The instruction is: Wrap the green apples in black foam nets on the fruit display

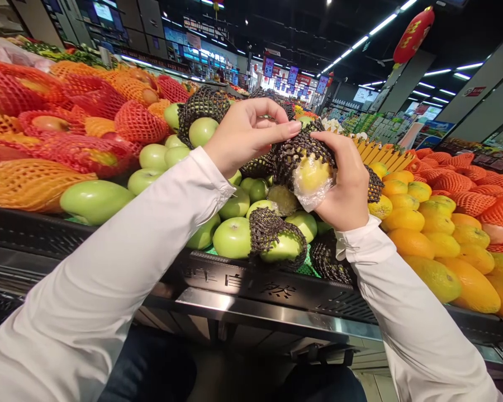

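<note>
My right hand (346, 181) is wrapped round a yellow fruit (314, 174) in clear plastic film, whose kind I cannot make out. A black foam net sleeve (291, 156) covers the fruit's upper part. My left hand (255, 131) is closed in a pinch, with the thumb tip at the sleeve's top edge. Below the hands lie green apples (232, 237) and a netted green fruit (281, 245). Another black net sleeve (331, 259) lies near the bin's front edge, below my right wrist.
Netted fruit in red sleeves (140, 123) and orange sleeves (36, 181) is heaped on the left. Oranges (438, 240) and more netted fruit (456, 181) fill the right. A black bin rim (243, 285) runs along the front. Behind the oranges stands a yellow divider (375, 151).
</note>
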The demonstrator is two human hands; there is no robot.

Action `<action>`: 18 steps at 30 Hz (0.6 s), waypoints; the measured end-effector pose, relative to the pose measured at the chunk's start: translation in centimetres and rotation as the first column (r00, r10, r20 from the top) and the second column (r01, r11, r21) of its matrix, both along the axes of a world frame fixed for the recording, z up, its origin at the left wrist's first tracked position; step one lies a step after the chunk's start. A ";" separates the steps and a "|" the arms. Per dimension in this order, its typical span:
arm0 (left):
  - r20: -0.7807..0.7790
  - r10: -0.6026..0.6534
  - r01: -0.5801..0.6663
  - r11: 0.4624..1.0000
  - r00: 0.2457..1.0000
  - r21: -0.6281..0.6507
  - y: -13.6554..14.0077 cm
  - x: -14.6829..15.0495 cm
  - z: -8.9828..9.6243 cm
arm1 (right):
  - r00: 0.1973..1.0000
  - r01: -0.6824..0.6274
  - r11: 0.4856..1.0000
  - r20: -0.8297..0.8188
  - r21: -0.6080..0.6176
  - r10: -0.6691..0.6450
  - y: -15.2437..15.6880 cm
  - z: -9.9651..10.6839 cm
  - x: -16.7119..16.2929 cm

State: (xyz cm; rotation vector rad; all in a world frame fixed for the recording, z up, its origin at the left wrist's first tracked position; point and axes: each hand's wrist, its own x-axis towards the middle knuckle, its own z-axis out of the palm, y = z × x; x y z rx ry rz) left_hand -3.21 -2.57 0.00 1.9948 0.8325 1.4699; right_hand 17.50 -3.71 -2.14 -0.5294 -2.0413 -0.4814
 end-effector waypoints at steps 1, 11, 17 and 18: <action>-0.028 0.000 0.000 1.000 1.000 0.017 0.0 0.0 0.0 | 1.000 -0.018 1.000 -0.010 0.007 0.018 0.1 0.0 0.0; 0.007 -0.081 0.077 0.971 0.997 0.228 -1.1 1.2 0.1 | 0.994 0.000 0.999 -0.112 0.045 0.005 0.6 -0.2 0.2; -0.150 -0.041 0.076 0.969 0.988 0.236 -1.2 1.0 0.0 | 0.995 0.028 0.999 -0.099 0.026 -0.025 0.7 -0.2 0.3; -0.151 -0.031 0.068 0.968 0.988 0.243 -1.2 1.0 0.0 | 0.995 0.024 0.999 -0.100 0.029 -0.021 0.6 -0.2 0.3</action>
